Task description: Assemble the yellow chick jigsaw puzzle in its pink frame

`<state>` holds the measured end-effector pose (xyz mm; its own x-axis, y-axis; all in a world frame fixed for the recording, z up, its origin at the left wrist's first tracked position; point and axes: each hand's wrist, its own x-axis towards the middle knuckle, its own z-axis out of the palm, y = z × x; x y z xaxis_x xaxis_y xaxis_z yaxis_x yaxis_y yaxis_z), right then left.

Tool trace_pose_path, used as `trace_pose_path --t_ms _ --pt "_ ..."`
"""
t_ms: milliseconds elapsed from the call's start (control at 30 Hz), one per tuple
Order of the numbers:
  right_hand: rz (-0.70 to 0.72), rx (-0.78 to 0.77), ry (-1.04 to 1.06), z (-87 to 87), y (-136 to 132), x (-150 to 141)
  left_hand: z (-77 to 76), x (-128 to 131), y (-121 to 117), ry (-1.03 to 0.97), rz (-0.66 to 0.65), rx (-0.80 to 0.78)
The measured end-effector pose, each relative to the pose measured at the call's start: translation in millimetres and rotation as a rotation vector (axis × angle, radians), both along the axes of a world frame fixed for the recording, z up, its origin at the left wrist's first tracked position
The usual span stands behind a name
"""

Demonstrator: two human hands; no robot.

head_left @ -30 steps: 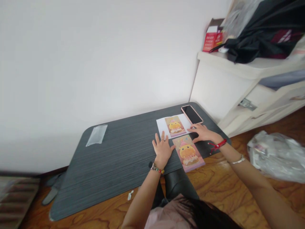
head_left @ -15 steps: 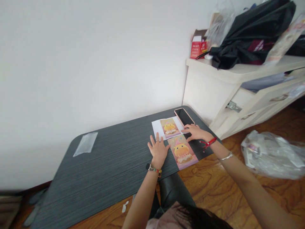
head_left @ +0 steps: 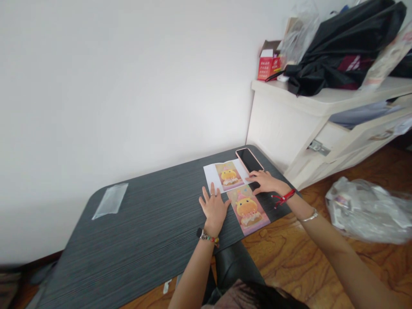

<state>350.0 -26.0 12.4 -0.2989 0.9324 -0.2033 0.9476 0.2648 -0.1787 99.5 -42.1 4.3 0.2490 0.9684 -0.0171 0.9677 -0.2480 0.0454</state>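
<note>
My left hand (head_left: 215, 209) lies flat with fingers spread, its fingertips at the lower edge of a white sheet (head_left: 210, 172) that bears a small printed picture of a yellow cartoon animal (head_left: 229, 175). The thumb reaches the left edge of a larger picture card (head_left: 249, 210) with the same yellow figure. My right hand (head_left: 264, 181) is open, its fingers stretched over the right corner of the white sheet and the top right of the card. Just beyond its fingers lies a phone (head_left: 249, 160) with a pink rim, partly over the sheet's corner.
The dark grey table (head_left: 154, 223) stands against a white wall. A clear plastic sleeve (head_left: 111, 200) lies at its left end. On the right is a white cabinet (head_left: 280, 128) with an open drawer, a black bag (head_left: 347, 47) and a red box (head_left: 265, 66). Plastic bags (head_left: 367, 210) lie on the floor.
The view has shifted slightly. Both hands stay spread in nearly the same places on the sheet and the card, which still lie one above the other.
</note>
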Motion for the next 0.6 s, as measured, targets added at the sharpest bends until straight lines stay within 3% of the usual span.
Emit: trace_pose_path --t_ms 600 --pt "-0.022 -0.023 0.009 2.4 6.4 12.3 -3.5 15.1 3.3 -0.052 0.015 0.061"
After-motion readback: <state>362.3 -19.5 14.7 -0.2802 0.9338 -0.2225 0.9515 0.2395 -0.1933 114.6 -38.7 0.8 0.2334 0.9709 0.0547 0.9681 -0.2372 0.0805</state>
